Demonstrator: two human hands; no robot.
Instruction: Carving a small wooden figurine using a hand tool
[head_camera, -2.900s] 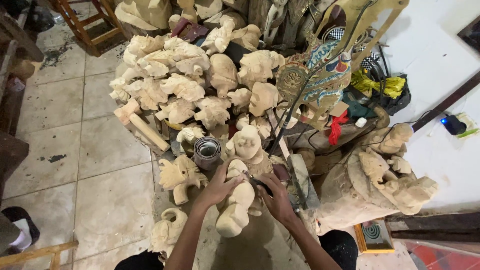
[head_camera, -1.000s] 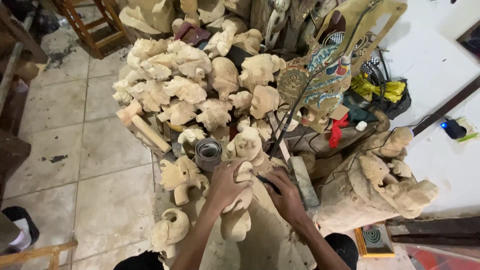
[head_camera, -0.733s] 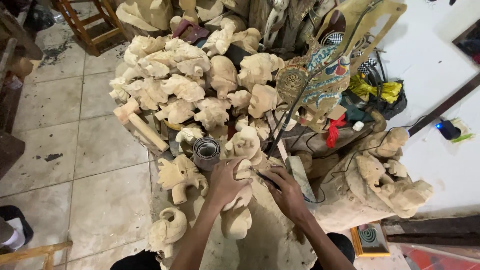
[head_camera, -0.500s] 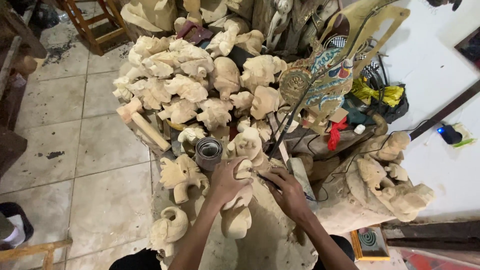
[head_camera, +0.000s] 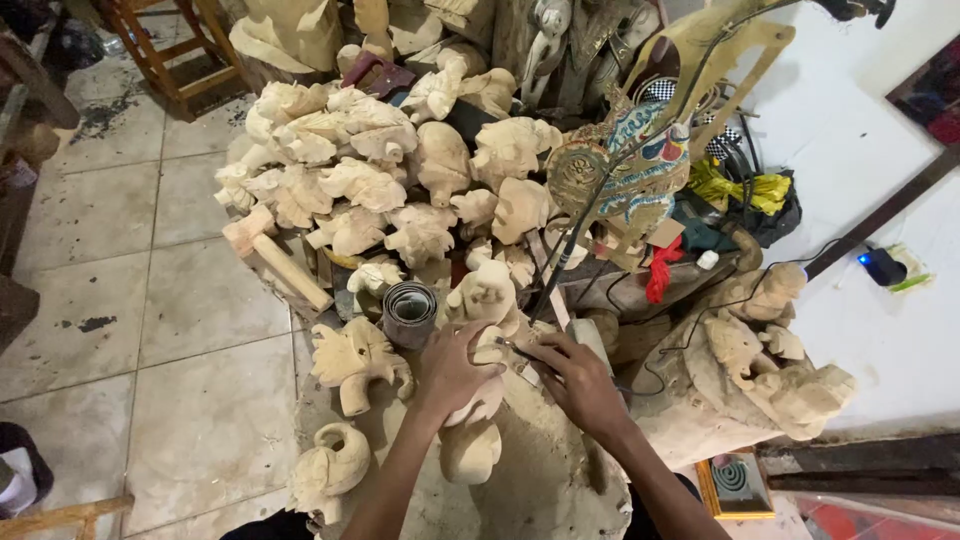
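Left hand (head_camera: 452, 368) grips pale carving (head_camera: 478, 400), right hand (head_camera: 580, 385) w/ tool.

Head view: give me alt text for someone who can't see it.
A left hand grips a pale unfinished wooden carving while the right hand works a thin tool against it, before a heap of similar carvings on a tiled floor.

Two bare forearms are seen, no sleeves worn; the left hand (head_camera: 452, 368) and right hand (head_camera: 578, 382) are ungloved, unadorned.
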